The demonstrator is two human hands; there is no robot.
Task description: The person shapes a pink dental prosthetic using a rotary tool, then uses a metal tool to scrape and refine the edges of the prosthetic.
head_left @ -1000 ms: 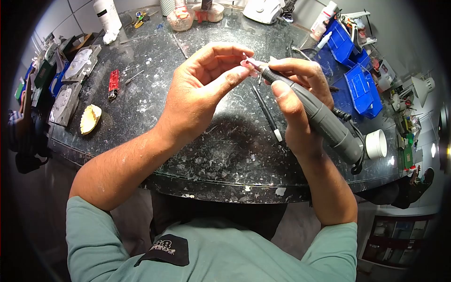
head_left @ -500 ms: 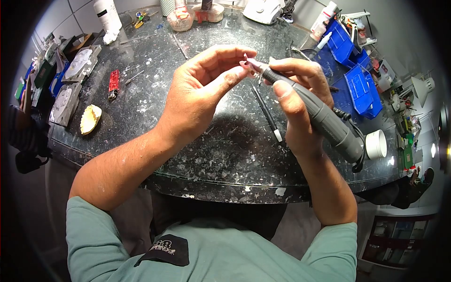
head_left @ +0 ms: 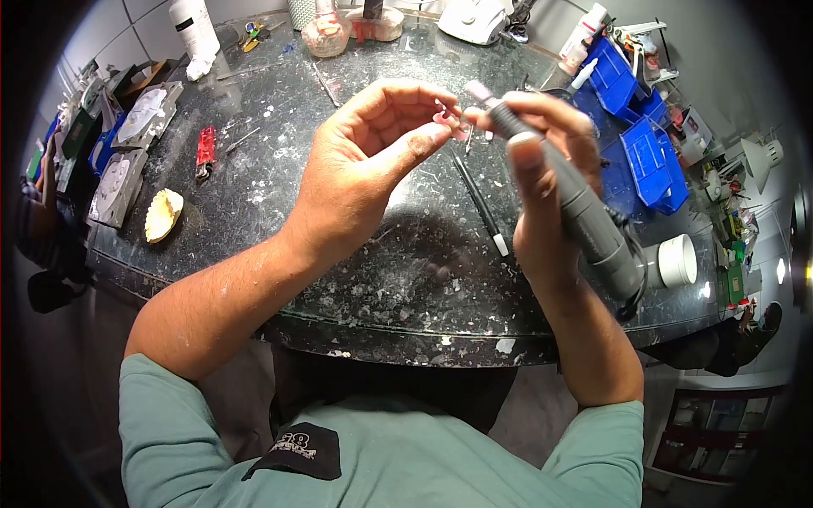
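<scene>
My left hand (head_left: 360,161) pinches a small pink dental piece (head_left: 450,123), which looks like a partial denture, between thumb and fingertips above the bench. My right hand (head_left: 546,195) is wrapped round a grey rotary handpiece (head_left: 590,222). The handpiece is blurred by motion; its pale pinkish tip (head_left: 479,91) points up and left, apart from the pink piece. Beneath the hands, a black marker pen (head_left: 478,201) with a white end lies on the bench. Fingers hide part of the pink piece.
On the speckled dark bench (head_left: 381,288), a yellowish dental cast (head_left: 163,215) and a red tool (head_left: 205,152) lie left. Plaster-covered metal blocks (head_left: 118,186) line the left edge. Blue trays (head_left: 654,165) and a white tub (head_left: 677,259) stand right. Bottles and a white device (head_left: 472,20) stand behind.
The handpiece tip has lifted off the pink piece and swung up and to the right, with my right hand shifting along. My left hand has barely moved; the piece is turned slightly.
</scene>
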